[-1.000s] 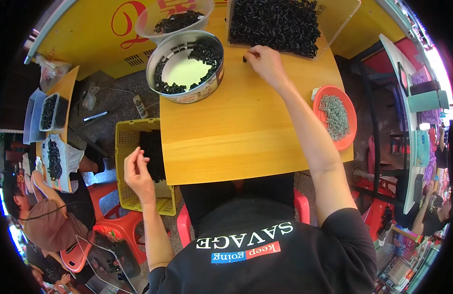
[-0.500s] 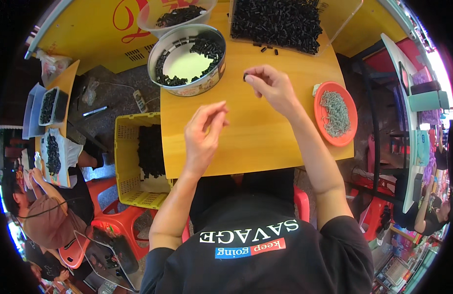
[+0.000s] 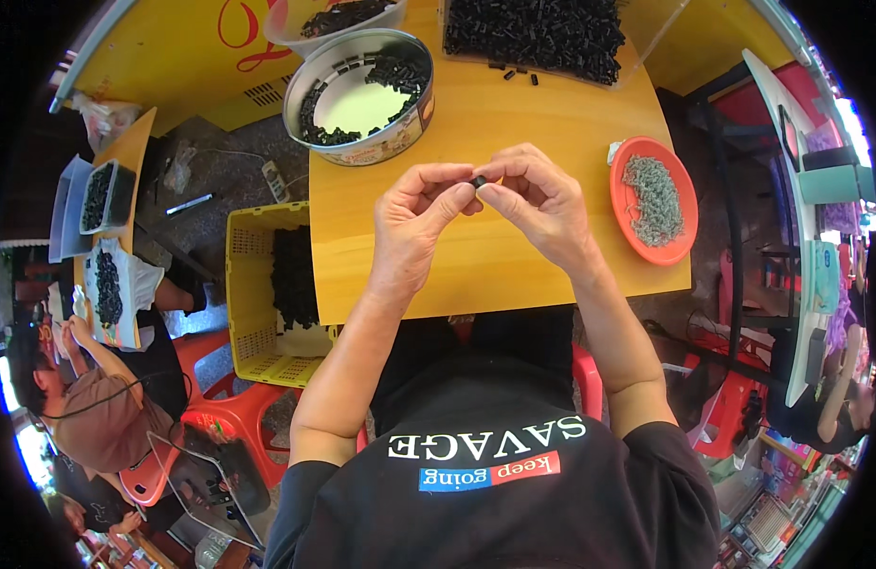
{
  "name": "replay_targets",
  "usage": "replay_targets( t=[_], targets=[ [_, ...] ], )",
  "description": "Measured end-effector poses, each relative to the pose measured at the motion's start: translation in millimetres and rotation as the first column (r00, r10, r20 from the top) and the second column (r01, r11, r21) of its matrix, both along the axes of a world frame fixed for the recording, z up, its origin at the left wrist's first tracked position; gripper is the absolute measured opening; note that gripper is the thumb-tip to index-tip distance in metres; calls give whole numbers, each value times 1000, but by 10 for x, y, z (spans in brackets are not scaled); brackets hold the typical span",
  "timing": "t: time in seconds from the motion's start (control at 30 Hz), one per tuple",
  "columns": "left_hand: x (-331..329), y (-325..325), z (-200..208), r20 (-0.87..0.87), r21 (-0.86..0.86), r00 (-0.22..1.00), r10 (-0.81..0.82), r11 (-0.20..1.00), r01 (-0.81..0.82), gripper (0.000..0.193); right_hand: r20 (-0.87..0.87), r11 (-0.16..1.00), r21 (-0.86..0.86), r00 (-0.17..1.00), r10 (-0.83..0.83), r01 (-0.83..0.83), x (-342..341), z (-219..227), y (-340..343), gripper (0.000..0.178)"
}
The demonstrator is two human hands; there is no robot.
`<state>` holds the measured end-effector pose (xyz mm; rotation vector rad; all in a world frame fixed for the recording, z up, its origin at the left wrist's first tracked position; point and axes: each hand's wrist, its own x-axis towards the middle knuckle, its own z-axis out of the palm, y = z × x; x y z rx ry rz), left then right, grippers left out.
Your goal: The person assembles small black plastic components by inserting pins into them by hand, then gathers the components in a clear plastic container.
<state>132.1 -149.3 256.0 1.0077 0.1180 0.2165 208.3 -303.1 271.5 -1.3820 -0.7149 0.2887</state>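
Note:
Over the middle of the yellow table (image 3: 514, 275), my two hands meet at the fingertips. Between them is a small black plastic part (image 3: 479, 181), too small to make out in detail. My right hand (image 3: 542, 201) pinches it from the right. From the left, my left hand (image 3: 414, 213) closes thumb and forefinger against it; whether it holds anything else is hidden. Beyond my left hand stands a round tin (image 3: 362, 156) with black parts around its inside. To the right of my right hand, an orange-red plate (image 3: 678, 248) bears a heap of small silvery metal pieces (image 3: 654, 199).
A clear bin (image 3: 637, 71) of black parts stands at the back, with several loose parts before it. Behind the tin is a translucent bowl (image 3: 291, 38). A yellow crate (image 3: 253, 275) of black pieces sits left of the table. Another person (image 3: 106, 398) works at far left.
My right hand has come down and inward with the small black part, and my left hand has moved right to meet it. The fingertips, apart before, now touch around the part.

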Motion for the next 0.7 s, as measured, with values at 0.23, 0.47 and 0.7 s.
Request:
replay_targets(
  t=[0.23,0.47,0.7],
  targets=[
    [26,-54,28,241,537,962,129,808,-243,21,-419,999,-24,907,-29,21,-42,40,-42,10],
    [55,-137,-42,260,517,954,151,812,-270,21,-776,940,339,577,256,39,-40,-178,-81,8],
    [157,-22,-115,228,456,958,172,851,-261,12,-630,1000,-8,777,-4,-1,66,-158,28,11]
  ],
)
